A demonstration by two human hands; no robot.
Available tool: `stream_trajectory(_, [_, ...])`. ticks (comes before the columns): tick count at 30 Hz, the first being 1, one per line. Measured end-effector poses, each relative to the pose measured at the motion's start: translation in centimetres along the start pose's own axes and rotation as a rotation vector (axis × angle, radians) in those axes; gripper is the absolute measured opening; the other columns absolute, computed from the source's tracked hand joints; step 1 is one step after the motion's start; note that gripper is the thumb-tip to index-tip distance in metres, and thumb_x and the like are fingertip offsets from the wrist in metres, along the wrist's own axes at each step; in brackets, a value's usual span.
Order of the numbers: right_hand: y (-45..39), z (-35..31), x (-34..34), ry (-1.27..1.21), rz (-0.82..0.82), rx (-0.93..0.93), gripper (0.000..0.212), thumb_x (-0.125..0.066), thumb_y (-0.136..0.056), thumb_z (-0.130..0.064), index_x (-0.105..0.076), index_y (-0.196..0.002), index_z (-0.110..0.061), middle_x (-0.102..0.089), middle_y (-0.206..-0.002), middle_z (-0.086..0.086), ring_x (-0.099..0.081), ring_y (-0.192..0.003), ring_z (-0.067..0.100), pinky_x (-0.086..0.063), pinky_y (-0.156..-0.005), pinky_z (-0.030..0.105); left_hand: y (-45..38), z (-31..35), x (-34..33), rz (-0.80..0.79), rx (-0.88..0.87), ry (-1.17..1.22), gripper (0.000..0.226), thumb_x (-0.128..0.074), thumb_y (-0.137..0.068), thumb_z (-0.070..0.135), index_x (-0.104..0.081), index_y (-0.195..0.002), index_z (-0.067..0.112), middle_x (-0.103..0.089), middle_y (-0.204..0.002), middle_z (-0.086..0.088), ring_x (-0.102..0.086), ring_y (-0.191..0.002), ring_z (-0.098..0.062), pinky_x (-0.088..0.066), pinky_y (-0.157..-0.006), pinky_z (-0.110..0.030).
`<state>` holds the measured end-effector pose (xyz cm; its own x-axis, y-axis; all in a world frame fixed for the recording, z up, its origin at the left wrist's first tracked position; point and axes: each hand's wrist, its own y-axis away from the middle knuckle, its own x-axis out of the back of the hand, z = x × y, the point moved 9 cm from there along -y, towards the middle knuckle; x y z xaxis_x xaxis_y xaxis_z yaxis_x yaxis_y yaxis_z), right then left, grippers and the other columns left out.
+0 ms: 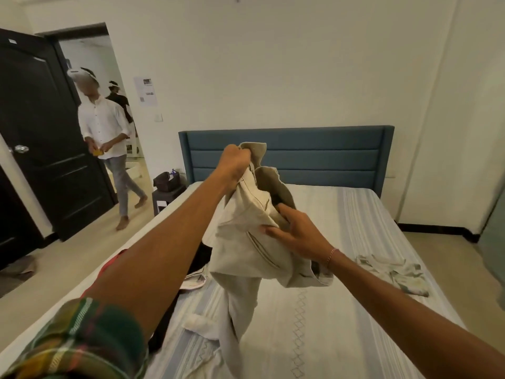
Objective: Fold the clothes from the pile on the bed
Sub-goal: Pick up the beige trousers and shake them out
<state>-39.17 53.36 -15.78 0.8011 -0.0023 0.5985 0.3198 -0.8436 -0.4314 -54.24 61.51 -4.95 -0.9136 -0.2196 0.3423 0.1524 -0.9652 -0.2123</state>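
I hold a pair of beige trousers (246,242) up over the bed (341,310). My left hand (235,165) grips the waistband high up, fist closed on the cloth. My right hand (297,233) holds the trousers lower down, thumb on the front and fingers tucked behind the fabric. The legs hang down and trail onto the striped sheet. A pile of dark and red clothes (196,258) lies at the bed's left side, mostly hidden behind my left arm. A crumpled pale patterned garment (393,272) lies on the right of the bed.
A blue padded headboard (287,154) stands at the far end. A small dark bedside table (166,198) with a black bag (166,181) is left of it. A person in a white shirt (103,127) walks by the open black door (49,138), another behind.
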Motion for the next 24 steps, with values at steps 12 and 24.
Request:
stream_trajectory(12, [-3.1,-3.9,3.1,-0.118,0.214,-0.004,0.012,-0.072,-0.091,-0.019,-0.072,-0.100,-0.011,-0.070,-0.085,-0.004,-0.066,-0.075,0.002,-0.055,-0.068,0.026,5.6,0.1,-5.5,-0.509,-0.513,-0.358,0.056,-0.039,-0.105,0.052,-0.075,-0.090,0.011,-0.072,-0.087,-0.003,-0.067,-0.082,-0.015,-0.055,-0.087,-0.035])
stream_trajectory(24, [2.2,-0.6,-0.7,-0.355,-0.191,-0.350,0.042,-0.073,-0.087,-0.039,-0.068,-0.119,-0.012,-0.074,-0.111,0.005,-0.072,-0.100,0.022,-0.061,-0.087,0.039,0.3,-0.6,-1.5,-0.303,-0.532,-0.374,0.062,-0.055,-0.100,0.046,-0.029,-0.051,0.019,-0.032,-0.048,0.002,-0.029,-0.044,-0.010,-0.030,-0.051,-0.028])
